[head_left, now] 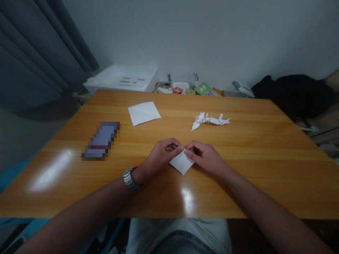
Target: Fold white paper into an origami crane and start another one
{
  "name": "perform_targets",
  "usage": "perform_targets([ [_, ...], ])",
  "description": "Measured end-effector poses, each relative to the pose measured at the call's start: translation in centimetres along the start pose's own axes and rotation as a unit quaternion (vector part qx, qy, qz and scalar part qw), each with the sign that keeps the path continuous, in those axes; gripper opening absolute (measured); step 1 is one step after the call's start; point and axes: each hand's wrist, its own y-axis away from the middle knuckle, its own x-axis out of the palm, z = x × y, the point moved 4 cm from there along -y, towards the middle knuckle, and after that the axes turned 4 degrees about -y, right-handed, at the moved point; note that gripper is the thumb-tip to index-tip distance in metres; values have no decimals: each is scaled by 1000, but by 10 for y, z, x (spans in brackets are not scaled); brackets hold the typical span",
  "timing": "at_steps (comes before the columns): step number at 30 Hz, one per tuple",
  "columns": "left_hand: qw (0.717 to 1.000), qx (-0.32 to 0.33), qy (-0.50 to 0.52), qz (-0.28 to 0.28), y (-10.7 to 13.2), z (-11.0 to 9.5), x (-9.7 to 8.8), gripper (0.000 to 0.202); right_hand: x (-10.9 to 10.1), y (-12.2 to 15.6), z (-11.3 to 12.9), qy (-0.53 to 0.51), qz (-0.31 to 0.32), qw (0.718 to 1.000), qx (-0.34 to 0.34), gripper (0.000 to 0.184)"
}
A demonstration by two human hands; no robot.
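A small folded sheet of white paper is held just above the wooden table, one corner pointing toward me. My left hand pinches its far left side between thumb and fingers. Opposite it, my right hand grips the far right side in the same way. Both thumbs lie on the paper close together at its far corner, and the fingertips behind are partly hidden. A metal-banded watch circles my left wrist.
Beyond my hands lie a white paper sheet with a perforated edge and folded white paper figures. A blurred phone-like object rests at left. Behind the table are a white plastic tray, a green packet and a black cloth-like heap.
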Motion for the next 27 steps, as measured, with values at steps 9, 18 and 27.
perform_targets([
  [9, 1000, 21, -1, 20, 3, -3, 2, 24, 2, 0, 3, -11, 21, 1000, 4, 26],
  [18, 999, 15, -12, 25, 4, 0, 3, 25, 1, 0, 1, -5, 32, 999, 1, 27],
  [27, 996, 12, -89, 24, 5, -7, 1, 20, 2, 0, -2, -25, 44, 998, 22, 25],
])
